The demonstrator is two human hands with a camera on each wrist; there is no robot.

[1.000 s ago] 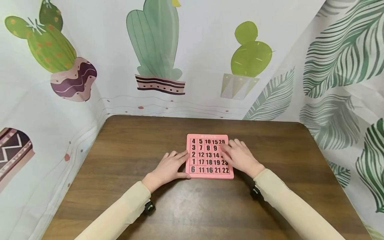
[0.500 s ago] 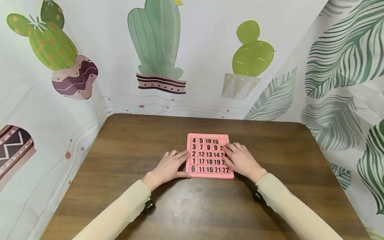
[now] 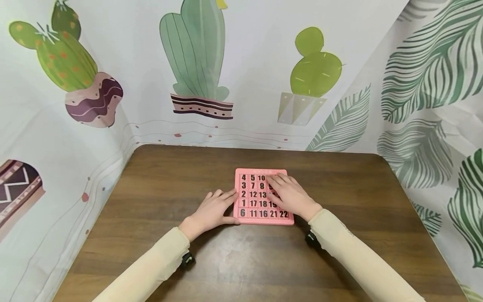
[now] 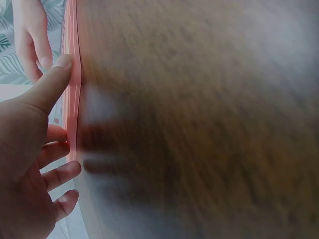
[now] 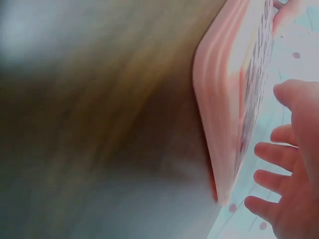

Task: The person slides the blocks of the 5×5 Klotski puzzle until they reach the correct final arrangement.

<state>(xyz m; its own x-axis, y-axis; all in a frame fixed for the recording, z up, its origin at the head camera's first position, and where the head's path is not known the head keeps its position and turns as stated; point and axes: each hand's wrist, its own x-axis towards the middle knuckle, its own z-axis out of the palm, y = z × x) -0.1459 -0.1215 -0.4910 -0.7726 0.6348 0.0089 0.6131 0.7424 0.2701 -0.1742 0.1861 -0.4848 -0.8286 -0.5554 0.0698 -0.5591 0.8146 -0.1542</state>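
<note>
A pink number slide puzzle (image 3: 253,204) lies flat on the table, its black-numbered tiles in rows. My left hand (image 3: 212,211) holds its near left corner, fingertips against the left side and thumb at the near edge. In the left wrist view that thumb (image 4: 52,82) presses the pink rim (image 4: 74,104). Over the puzzle's right part reaches my right hand (image 3: 291,195), index fingertip at the top rows and thumb lower down. It hides the upper right tiles. In the right wrist view, the relaxed fingers (image 5: 274,154) stand over the numbered face.
The brown wooden table (image 3: 234,260) surrounds the puzzle on every side. Behind it hangs a white cloth (image 3: 260,50) printed with cacti and leaves, and it also runs along both sides. Black wrist straps (image 3: 188,260) sit at both sleeves.
Tile 20 slid down from the top right corner, leaving a gap there. My right hand drew back right, then moved left over the fourth column. My left hand stayed put.
</note>
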